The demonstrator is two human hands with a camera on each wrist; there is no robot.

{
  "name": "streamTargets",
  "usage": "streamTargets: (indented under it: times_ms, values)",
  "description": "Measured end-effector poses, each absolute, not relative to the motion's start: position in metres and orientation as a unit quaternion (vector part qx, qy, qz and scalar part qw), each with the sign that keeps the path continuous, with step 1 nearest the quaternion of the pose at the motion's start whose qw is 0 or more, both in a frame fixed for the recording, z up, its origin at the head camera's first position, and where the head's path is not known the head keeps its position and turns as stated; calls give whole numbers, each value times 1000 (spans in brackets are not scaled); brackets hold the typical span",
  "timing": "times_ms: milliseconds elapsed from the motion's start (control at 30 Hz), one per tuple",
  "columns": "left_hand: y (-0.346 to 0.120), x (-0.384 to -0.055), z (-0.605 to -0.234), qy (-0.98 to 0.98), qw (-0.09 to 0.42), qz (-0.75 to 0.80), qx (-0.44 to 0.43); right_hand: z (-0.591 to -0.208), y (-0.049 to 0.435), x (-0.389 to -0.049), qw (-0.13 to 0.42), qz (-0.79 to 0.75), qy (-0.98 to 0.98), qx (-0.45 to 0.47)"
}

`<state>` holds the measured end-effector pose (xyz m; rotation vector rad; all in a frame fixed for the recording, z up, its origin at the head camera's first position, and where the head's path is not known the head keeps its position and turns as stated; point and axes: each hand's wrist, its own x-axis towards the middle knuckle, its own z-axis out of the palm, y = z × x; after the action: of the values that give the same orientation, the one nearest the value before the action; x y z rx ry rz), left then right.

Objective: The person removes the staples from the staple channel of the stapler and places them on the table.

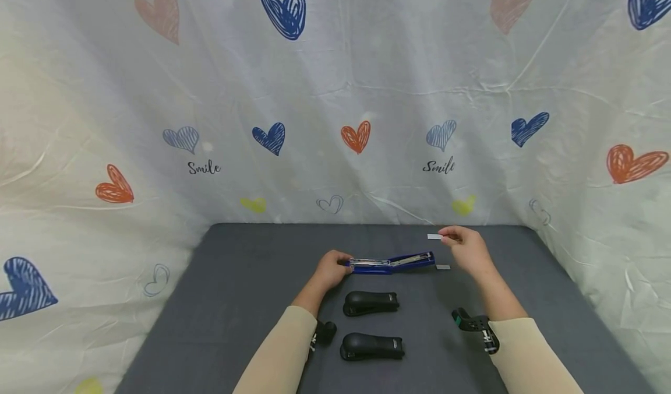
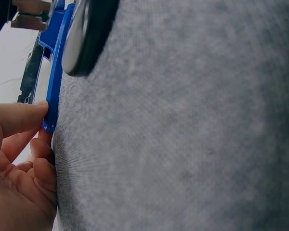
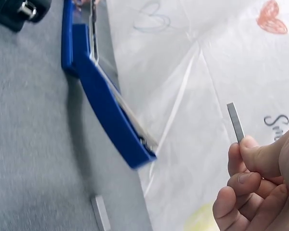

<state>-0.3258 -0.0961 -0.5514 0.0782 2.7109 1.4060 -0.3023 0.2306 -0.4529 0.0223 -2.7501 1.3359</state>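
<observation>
A blue stapler (image 1: 390, 263) lies opened out flat, its top arm swung back to the right with the metal inside showing. My left hand (image 1: 331, 270) pinches its left end between thumb and fingers, as the left wrist view shows at the blue base (image 2: 53, 91). My right hand (image 1: 465, 248) is raised beyond the stapler's right end and pinches a short strip of staples (image 3: 236, 122) by one end. Another staple strip (image 1: 442, 267) lies on the table just right of the stapler's raised arm (image 3: 111, 110).
Two black staplers lie nearer to me, one (image 1: 371, 303) behind the other (image 1: 372, 346), between my forearms. The grey table (image 1: 251, 301) ends at a white curtain (image 1: 309, 196) printed with hearts. A black camera mount (image 1: 472, 323) sits on my right wrist.
</observation>
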Motion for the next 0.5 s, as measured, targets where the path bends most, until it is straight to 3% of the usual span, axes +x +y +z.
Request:
streamTargets:
  times_ms: [500]
  values:
    - [-97,-325,-552,888,36,457,35,-471,268,-300,46,408,-912,-20]
